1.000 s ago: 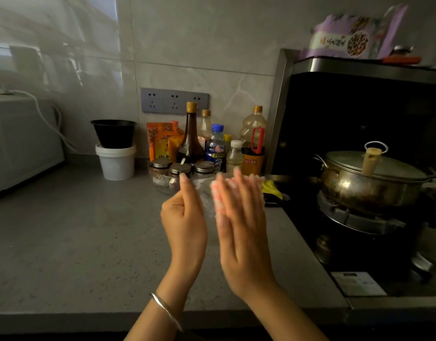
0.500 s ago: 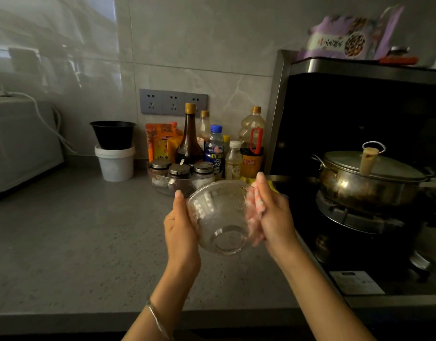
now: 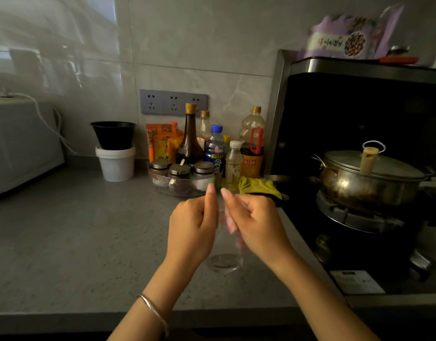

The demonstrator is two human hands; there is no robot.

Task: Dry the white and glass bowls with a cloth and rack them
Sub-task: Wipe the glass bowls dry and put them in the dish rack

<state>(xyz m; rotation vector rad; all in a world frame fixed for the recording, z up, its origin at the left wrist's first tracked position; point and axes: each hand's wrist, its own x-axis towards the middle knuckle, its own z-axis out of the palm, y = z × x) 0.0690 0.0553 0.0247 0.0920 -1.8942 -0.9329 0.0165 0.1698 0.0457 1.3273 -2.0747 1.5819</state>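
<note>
I hold a clear glass bowl (image 3: 224, 263) above the grey counter (image 3: 89, 242), between both hands. Its thick base points down toward me; the upper part is hidden behind my fingers. My left hand (image 3: 192, 230) grips the bowl's left side with curled fingers, forefinger up. My right hand (image 3: 258, 227) pinches a pink-and-white cloth (image 3: 230, 223) against the bowl's right side. No white bowl and no rack are in view.
Behind my hands stand a tray of spice jars (image 3: 182, 178) and several bottles (image 3: 190, 136). A yellow rag (image 3: 258, 187) lies by the stove. A lidded steel pot (image 3: 369, 178) sits on the burner. A white tub topped by a black bowl (image 3: 116, 148) stands at back left.
The bowl has been turned: half a second ago its mouth faced me, now its base does. Both hands have gone from flat palms to curled fingers.
</note>
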